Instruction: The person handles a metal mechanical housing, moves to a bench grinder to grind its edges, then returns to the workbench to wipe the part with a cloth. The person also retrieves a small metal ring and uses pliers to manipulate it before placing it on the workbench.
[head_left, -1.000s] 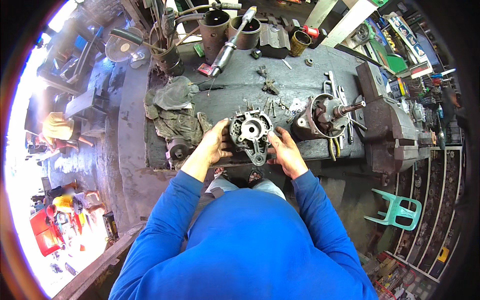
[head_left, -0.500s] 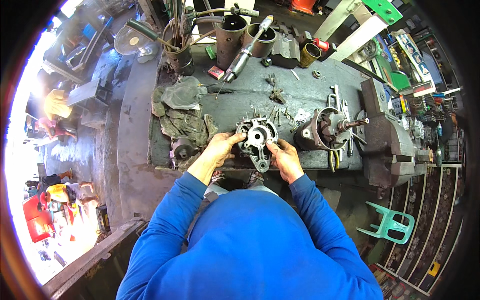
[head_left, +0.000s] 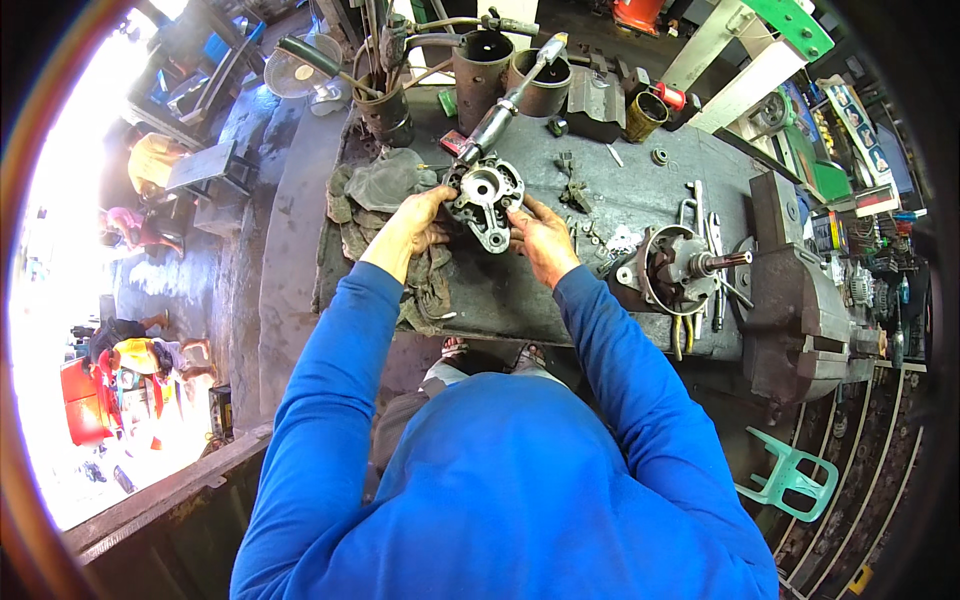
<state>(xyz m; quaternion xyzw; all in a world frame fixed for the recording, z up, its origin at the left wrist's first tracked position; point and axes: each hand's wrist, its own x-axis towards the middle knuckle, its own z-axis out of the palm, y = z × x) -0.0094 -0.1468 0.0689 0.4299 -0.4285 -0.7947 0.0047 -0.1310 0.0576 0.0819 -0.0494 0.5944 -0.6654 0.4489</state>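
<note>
Nearest, your two blue sleeves (head_left: 335,370) led up to two bare hands. Your left hand (head_left: 422,222) had its fingers clamped on the left edge of one metal housing (head_left: 489,217), and your right hand (head_left: 543,240) gripped its right edge, so the housing sat between them over the bench (head_left: 520,310). You had one crumpled rag heap (head_left: 385,185) beside your left hand and, to the right, one round assembly (head_left: 675,265) with a splined shaft, near one big vise (head_left: 800,340). Beyond the housing lay one long tool (head_left: 497,125), then four cylindrical containers (head_left: 481,80). Farther off stood one fan (head_left: 297,68).

Your palms and some fingertips were hidden, and you could not have told from this view whether the housing touched the tool or the bench. Small loose parts (head_left: 590,240) were too tiny to count. The lower edge cut off your torso (head_left: 500,490), and glare at the left blurred several people (head_left: 152,163).
</note>
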